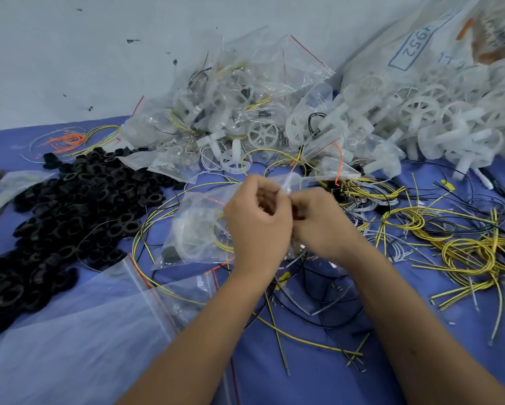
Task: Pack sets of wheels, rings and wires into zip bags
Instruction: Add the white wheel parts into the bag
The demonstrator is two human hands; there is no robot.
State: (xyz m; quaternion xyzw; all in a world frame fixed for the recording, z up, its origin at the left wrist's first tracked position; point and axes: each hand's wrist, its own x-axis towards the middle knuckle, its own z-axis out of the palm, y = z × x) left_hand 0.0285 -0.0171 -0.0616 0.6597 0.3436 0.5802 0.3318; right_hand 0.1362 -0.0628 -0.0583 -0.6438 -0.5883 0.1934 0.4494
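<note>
Left grip [257,217], right grip [318,220] curled, touching.

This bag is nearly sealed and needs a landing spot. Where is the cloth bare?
Bare blue cloth shows between the forearms near the bottom edge, and far left behind the black rings. Wires crowd the right; filled bags and white wheels crowd the back.

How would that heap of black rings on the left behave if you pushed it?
The black rings lie loose, not joined, so a push would likely scatter them. They are round, so any on edge may roll across the blue cloth. They look small and probably light.
</note>
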